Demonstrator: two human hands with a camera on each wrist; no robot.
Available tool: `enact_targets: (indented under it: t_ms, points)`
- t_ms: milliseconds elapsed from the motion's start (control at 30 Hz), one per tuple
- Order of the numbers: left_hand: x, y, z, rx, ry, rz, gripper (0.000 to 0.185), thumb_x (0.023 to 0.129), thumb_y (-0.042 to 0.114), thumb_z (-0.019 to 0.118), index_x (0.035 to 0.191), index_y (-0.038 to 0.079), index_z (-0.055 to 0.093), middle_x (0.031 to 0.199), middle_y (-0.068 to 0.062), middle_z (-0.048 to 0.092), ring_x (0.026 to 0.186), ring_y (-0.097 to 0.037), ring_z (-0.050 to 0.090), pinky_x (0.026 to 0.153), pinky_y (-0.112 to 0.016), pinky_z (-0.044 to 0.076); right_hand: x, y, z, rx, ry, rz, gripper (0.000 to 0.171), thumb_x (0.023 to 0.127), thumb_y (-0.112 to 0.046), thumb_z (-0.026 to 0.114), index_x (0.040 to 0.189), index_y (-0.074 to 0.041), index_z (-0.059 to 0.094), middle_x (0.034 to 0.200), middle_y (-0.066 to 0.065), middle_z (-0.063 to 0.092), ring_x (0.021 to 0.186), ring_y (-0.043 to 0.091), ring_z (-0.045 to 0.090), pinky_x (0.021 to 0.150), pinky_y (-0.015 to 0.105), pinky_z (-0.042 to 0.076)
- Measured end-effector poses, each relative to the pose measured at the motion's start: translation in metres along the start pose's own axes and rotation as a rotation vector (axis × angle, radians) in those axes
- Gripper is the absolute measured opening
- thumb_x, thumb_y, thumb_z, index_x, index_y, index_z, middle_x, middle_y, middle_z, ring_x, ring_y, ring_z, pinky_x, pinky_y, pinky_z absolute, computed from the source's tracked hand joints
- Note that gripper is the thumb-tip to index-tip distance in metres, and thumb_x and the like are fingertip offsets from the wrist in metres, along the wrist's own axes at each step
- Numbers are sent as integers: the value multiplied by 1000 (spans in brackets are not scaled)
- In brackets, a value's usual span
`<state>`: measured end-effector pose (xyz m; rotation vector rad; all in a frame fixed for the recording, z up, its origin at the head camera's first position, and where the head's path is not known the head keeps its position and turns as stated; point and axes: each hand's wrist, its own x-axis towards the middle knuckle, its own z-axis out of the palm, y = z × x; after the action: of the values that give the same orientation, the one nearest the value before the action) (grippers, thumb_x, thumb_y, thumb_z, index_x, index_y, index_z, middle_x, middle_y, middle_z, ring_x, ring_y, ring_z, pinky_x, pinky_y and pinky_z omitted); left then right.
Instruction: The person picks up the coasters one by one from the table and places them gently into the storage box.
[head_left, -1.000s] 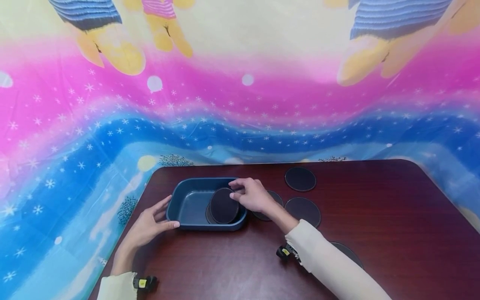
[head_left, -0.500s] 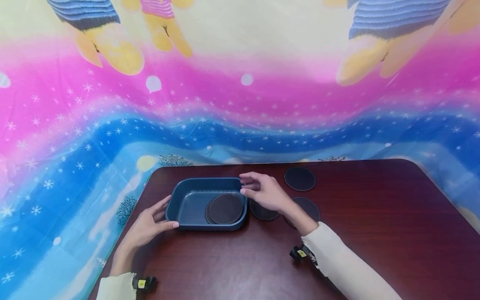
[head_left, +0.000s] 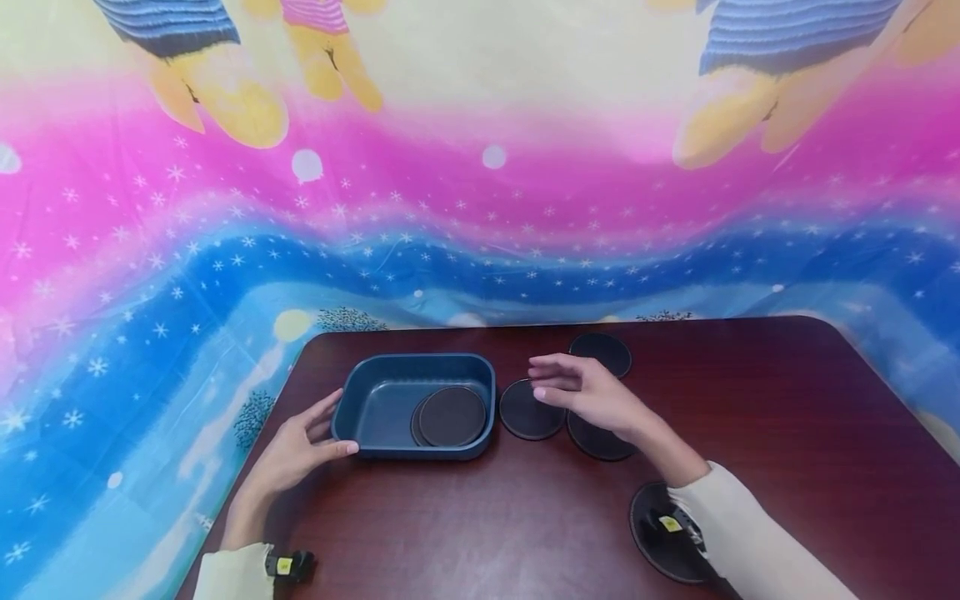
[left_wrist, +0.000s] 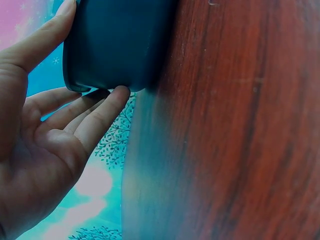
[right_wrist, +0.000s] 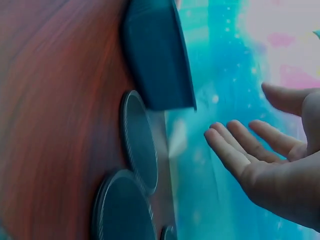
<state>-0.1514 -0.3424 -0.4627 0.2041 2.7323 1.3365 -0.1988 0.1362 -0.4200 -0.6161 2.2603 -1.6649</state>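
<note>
A dark blue rectangular tray [head_left: 367,392] sits on the dark wooden table [head_left: 750,400], with two dark round coasters [head_left: 452,417] stacked in its right half. My left hand [head_left: 300,446] rests against the tray's left end, thumb on the near wall and fingers straight along the side [left_wrist: 100,112]. My right hand [head_left: 592,396] hovers empty with relaxed fingers above the loose coasters: one [head_left: 528,410] beside the tray, one [head_left: 596,437] partly under the hand, one [head_left: 600,348] behind it. In the right wrist view the tray [right_wrist: 157,55] and two coasters [right_wrist: 140,140] show beside the open palm [right_wrist: 260,160].
Another coaster [head_left: 660,533] lies near the front edge, partly under my right sleeve. A bright pink and blue patterned cloth [head_left: 225,250] hangs behind and drapes to the left of the table. The table's right side is bare wood.
My right hand let a coaster drop flat onto the one in the tray, then drew back to the right over the loose coasters. The left hand stayed on the tray.
</note>
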Motion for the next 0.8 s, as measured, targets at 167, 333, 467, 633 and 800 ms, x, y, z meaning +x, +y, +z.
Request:
enact_targets:
  t_ms: [167, 333, 467, 633, 800]
  points:
    - [0, 0, 0, -1, -2, -2, 94, 94, 24, 85, 170, 11, 32, 161, -28, 52, 143, -49, 57, 99, -46, 63, -23, 13, -21, -37, 5, 21, 61, 103, -24, 74, 157, -5, 52, 153, 25, 60, 140, 40, 63, 103, 26, 60]
    - [0, 0, -1, -2, -6, 0, 94, 95, 24, 85, 170, 11, 31, 160, -28, 52, 143, -49, 57, 99, -46, 63, -48, 26, -40, -78, 12, 35, 63, 104, -26, 74, 159, -8, 50, 156, 22, 59, 145, 43, 58, 100, 19, 57]
    - [0, 0, -1, -7, -5, 3, 93, 95, 23, 85, 170, 11, 31, 160, -28, 52, 143, -49, 57, 99, -46, 63, -67, 35, -53, -109, 14, 29, 63, 105, -25, 72, 161, -7, 48, 159, 22, 56, 147, 43, 54, 99, 18, 57]
    - [1, 0, 0, -2, -3, 7, 94, 95, 23, 85, 170, 10, 31, 160, -29, 52, 143, -50, 56, 99, -45, 64, -86, 47, -63, -115, 16, 8, 62, 106, -19, 70, 160, -1, 46, 161, 27, 52, 146, 12, 58, 106, 14, 51]
    - [1, 0, 1, 1, -6, 5, 94, 95, 25, 85, 170, 10, 31, 161, -28, 51, 144, -50, 56, 99, -46, 63, -103, 55, -67, -102, -23, 5, 68, 104, -14, 72, 162, 4, 42, 165, 32, 44, 139, -19, 47, 110, 8, 44]
